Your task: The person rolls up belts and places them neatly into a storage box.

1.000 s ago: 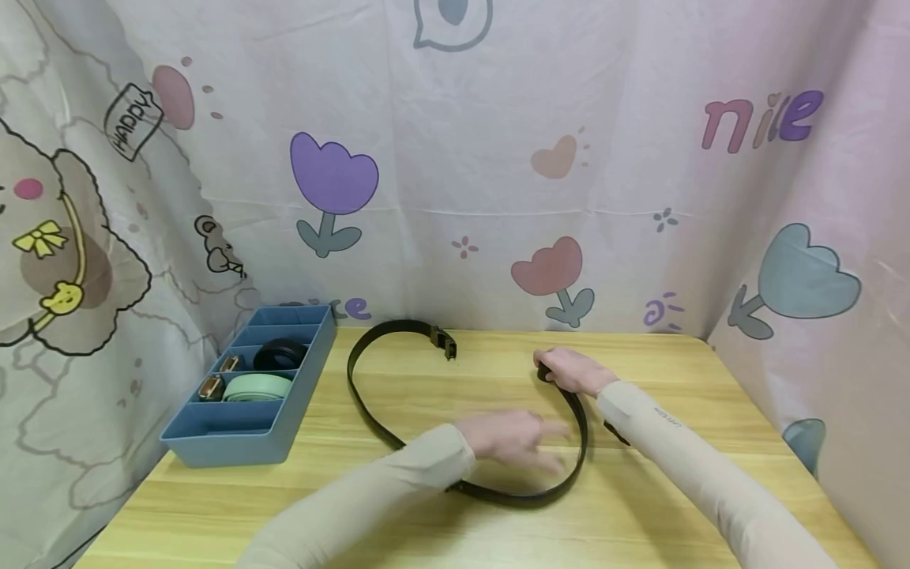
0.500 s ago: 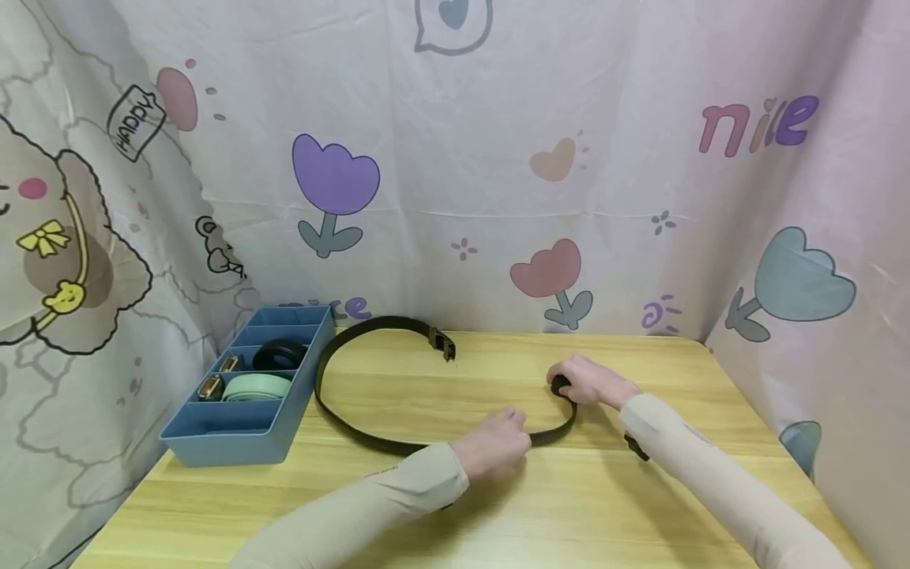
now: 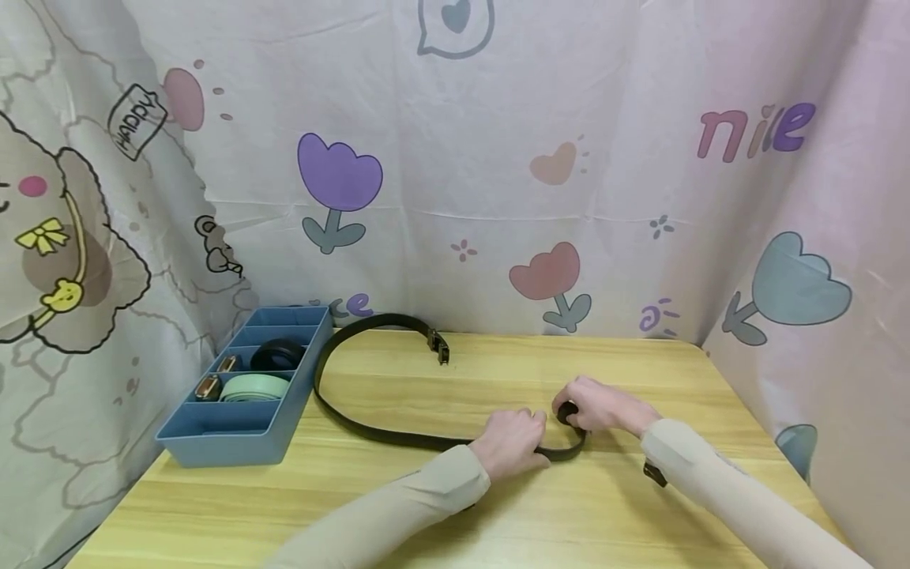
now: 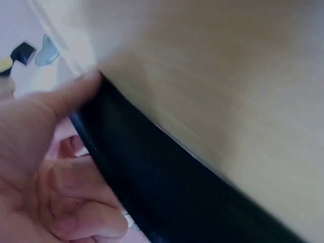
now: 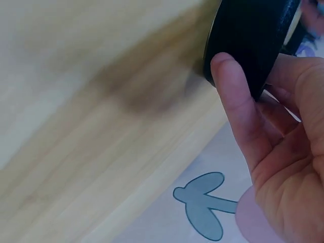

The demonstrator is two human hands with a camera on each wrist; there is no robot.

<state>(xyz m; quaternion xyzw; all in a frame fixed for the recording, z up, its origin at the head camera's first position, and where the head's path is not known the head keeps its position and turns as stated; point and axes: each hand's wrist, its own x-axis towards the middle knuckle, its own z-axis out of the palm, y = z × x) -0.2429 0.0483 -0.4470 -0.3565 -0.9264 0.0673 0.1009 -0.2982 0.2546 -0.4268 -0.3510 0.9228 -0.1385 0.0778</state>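
Note:
A long black belt (image 3: 387, 435) curves over the table on its edge, with its dark buckle (image 3: 438, 346) lying at the far side. My right hand (image 3: 600, 405) grips the rolled-up end (image 3: 566, 412) of the belt; in the right wrist view the thumb lies against the black coil (image 5: 248, 40). My left hand (image 3: 510, 442) pinches the strap a short way left of the roll. In the left wrist view the thumb is on one face of the strap (image 4: 152, 167) and curled fingers are behind it.
At the left stands a blue divided box (image 3: 235, 446) holding a coiled green belt (image 3: 254, 388), a coiled black belt (image 3: 277, 355) and metal buckles (image 3: 208, 387). A small dark object (image 3: 654, 473) shows beside the right sleeve. A printed curtain (image 3: 455, 158) hangs behind the table (image 3: 583, 521).
My right hand has come nearer and slightly right with the roll. My left hand, blurred and spread earlier, now pinches the strap. The belt's loop has shifted left and its near side has moved back.

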